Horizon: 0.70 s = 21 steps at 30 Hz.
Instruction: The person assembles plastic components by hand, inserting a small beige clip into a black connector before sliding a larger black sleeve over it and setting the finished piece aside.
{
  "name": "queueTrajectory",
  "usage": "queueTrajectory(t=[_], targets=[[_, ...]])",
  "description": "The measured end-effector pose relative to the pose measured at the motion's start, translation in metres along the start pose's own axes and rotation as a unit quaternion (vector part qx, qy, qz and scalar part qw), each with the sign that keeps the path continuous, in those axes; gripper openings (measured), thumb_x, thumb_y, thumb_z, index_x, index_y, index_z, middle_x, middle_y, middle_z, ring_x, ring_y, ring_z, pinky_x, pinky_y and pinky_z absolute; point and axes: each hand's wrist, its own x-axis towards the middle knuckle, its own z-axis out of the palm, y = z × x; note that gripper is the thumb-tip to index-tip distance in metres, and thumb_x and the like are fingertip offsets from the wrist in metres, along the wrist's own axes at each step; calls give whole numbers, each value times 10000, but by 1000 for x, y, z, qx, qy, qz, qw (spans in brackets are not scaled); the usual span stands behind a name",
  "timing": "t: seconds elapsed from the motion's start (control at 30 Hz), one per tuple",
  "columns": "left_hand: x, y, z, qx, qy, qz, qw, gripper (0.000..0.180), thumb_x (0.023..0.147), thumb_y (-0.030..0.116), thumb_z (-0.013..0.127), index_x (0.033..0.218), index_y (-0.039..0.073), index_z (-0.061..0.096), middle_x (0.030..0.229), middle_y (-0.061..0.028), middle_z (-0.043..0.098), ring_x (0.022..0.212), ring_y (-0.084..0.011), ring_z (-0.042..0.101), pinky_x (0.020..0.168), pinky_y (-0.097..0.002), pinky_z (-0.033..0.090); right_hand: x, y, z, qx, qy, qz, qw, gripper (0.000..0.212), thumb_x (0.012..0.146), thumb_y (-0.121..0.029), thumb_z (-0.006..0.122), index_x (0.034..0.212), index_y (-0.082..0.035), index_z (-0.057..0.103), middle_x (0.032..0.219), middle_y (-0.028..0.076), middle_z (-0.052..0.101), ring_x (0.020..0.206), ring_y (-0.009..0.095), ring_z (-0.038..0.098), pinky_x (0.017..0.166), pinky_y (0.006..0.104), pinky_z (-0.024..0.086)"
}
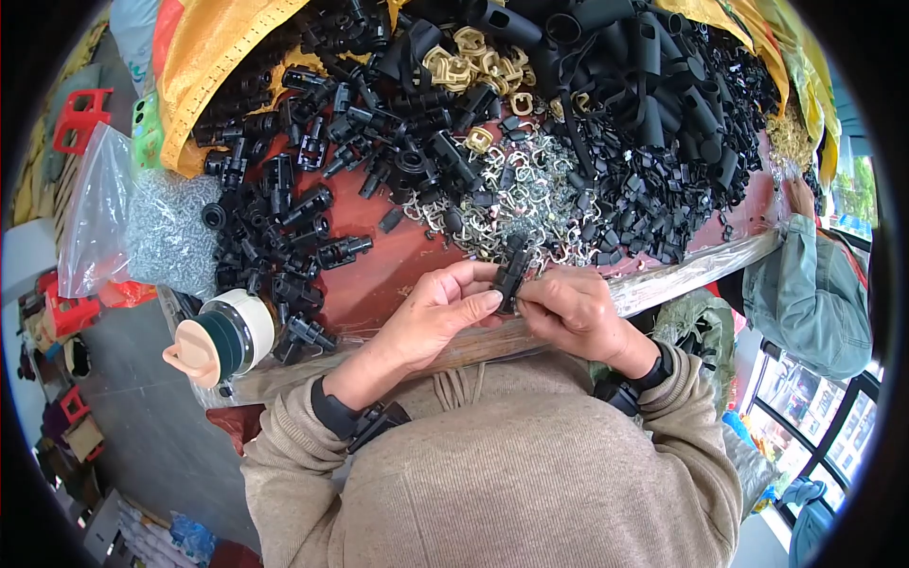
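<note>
Above the table's front edge, a black plastic assembly (512, 270) stands roughly upright between my two hands. My left hand (445, 308) grips it from the left, thumb in front and fingers behind. On its right side, my right hand (576, 308) is closed in a pinch at the lower part. Whether a small piece sits in that pinch is hidden by the fingers. Just beyond my hands lies a heap of small silver and cream curved metal clips (530, 194). To its left are many similar black assemblies (294, 213), and to its right small black plastic pieces (653, 204).
Black tubes (653, 80) and cream plastic rings (469, 66) are heaped at the back of the red table (369, 284). A bag of screws (170, 232) and a cream-and-green bottle (222, 336) stand at the left. Another person's sleeve (800, 284) reaches in at the right.
</note>
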Motion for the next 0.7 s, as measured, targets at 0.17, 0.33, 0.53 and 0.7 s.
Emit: queueTrajectory(t=[0.17,0.33,0.53,0.7], targets=[[-1,-1,3,-22,0,-10,1000,330,857,129,482,1148,-24,456,1072,-63,528,922,-116,519,772,-273,462,2,-2,-1,-87,-31,-49,995,175,618,-18,613,764,-39,519,584,44,493,512,214,519,466,312,403],[-3,2,8,3,3,-13,1000,334,852,142,496,1137,-30,468,1054,-55,533,915,-103,515,772,-257,458,1,1,0,-70,-50,-52,995,199,591,-10,637,756,-27,527,564,53,475,469,215,482,448,308,376],[-3,6,11,60,-11,-21,998,353,842,146,517,1141,-34,464,1013,-38,541,867,-77,514,757,-216,450,5,-4,0,-53,-78,8,996,149,597,-15,631,699,-35,524,577,62,491,487,230,498,463,323,389],[-3,5,7,64,10,-26,998,346,834,129,526,1134,-33,467,995,-43,554,855,-82,524,752,-221,452,7,1,4,-13,-63,29,998,128,606,-10,624,691,-40,533,568,54,495,488,244,498,475,330,401]])
